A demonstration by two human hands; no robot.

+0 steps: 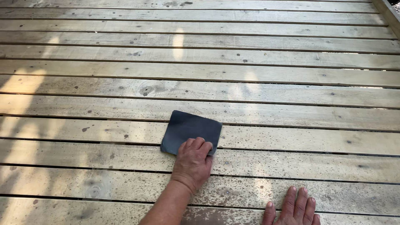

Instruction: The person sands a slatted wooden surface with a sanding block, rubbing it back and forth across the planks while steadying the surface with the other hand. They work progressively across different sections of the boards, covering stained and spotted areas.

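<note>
A dark grey rectangular sanding pad (189,128) lies flat on the weathered wooden deck boards (250,112). My left hand (192,163) presses down on the pad's near right corner, its fingers curled over the edge. My right hand (293,208) rests palm down with fingers spread on a board at the bottom right, apart from the pad and holding nothing.
The deck's planks run left to right with narrow gaps between them, spotted with dark flecks and knots. A raised wooden edge (389,14) borders the far right corner. Patches of sunlight and shadow fall across the left side.
</note>
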